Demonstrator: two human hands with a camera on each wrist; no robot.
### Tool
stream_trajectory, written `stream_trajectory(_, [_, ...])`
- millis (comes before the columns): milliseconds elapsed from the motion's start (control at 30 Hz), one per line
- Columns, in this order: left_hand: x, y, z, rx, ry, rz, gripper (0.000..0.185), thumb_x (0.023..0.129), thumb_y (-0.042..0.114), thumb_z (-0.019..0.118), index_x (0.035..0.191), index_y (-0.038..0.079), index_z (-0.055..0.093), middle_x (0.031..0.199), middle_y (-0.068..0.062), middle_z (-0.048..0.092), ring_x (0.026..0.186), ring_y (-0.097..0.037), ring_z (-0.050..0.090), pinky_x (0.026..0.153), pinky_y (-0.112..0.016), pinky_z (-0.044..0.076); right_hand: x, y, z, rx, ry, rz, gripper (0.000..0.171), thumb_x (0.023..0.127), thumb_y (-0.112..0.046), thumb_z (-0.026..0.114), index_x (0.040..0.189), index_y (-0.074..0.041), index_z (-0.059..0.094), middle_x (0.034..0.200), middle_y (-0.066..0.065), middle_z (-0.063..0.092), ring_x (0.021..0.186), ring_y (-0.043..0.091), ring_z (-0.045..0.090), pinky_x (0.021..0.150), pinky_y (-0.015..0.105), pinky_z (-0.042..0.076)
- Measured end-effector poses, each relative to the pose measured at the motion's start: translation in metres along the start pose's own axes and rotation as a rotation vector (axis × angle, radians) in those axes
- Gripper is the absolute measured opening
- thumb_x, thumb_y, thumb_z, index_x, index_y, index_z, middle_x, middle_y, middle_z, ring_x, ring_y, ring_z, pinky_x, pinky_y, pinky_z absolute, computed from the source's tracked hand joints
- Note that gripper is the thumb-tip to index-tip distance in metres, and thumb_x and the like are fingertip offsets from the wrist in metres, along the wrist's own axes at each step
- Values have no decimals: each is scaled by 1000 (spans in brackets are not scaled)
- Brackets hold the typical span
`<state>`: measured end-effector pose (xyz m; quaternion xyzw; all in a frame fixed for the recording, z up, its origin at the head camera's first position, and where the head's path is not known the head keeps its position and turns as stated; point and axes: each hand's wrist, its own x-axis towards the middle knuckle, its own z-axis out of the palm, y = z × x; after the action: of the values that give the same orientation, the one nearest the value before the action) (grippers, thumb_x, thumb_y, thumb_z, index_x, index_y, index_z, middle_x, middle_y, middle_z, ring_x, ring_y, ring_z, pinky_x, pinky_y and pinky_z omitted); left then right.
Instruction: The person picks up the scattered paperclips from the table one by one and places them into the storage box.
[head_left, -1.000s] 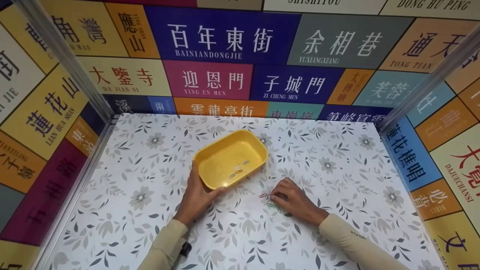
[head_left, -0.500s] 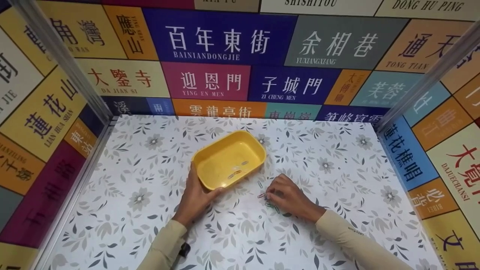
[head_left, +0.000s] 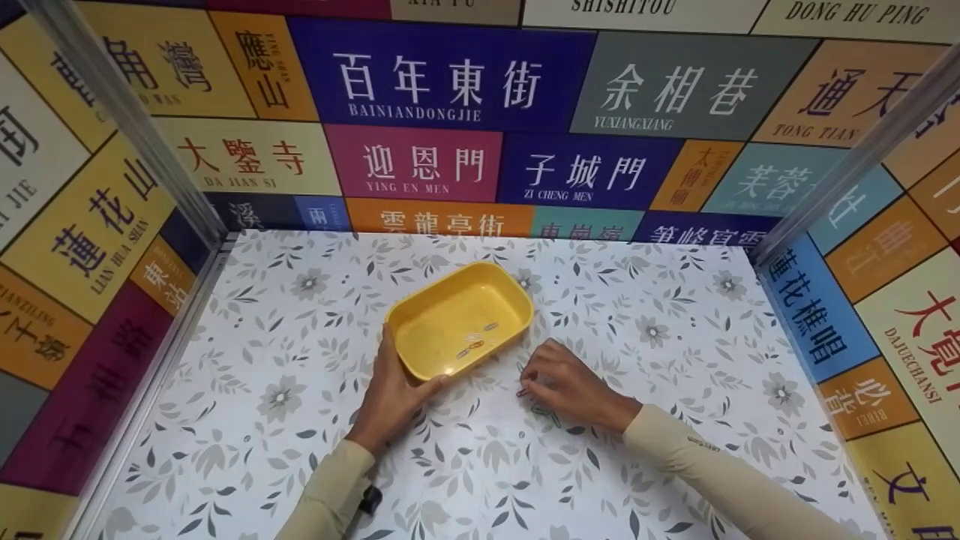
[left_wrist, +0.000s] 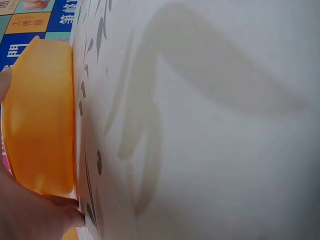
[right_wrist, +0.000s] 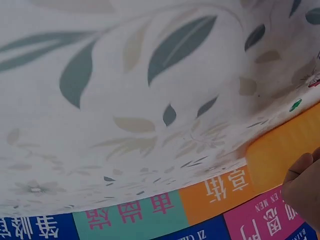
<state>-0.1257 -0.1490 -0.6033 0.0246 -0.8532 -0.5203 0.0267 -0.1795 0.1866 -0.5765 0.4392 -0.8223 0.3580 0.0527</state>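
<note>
The right hand [head_left: 562,386] rests on the desk [head_left: 675,450], fingers curled down over loose paper clips [head_left: 541,410]; it seems to be pinching one up, though whether it has one yet is hidden. The left hand [head_left: 390,394] holds the near corner of the yellow tray [head_left: 420,307], thumb along its side. A few paper clips lie inside the tray. I think the next move calls for a short lift over the low rim. Beyond the tray the desk has plenty of room up to the colourful walls [head_left: 450,75].
</note>
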Motion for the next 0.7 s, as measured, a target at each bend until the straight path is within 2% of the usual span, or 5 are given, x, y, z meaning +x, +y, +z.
stream_trajectory(100, [0,0,-1,-4,-2,8,139,86,54,93,178,24,-7,184,-10,16,167,-28,21,136,-49,18,5,-2,-2,-3,-17,3,7,99,-6,79,96,-12,79,97,-5,68,99,16,57,89,34,50])
stream_trajectory(300, [-1,0,-1,5,-14,-21,141,84,64,90,178,30,-9,185,-7,11,168,-28,18,136,-50,17,16,-4,-7,-18,-39,4,6,99,-5,80,96,-10,80,98,-3,68,100,17,57,88,36,50])
stream_trajectory(533, [-2,1,0,6,-11,-22,141,84,62,91,178,29,-10,185,-10,11,168,-31,19,136,-52,17,27,-6,-11,-39,-77,45,5,103,-12,79,98,-14,79,101,-4,68,101,16,55,87,36,50])
stream_trajectory(700, [-2,1,-1,12,-17,-37,142,84,61,91,177,29,-11,185,-10,9,168,-31,17,136,-51,16,34,-7,-14,-28,-110,69,5,105,-13,77,100,-15,78,112,-1,72,112,19,58,98,41,52])
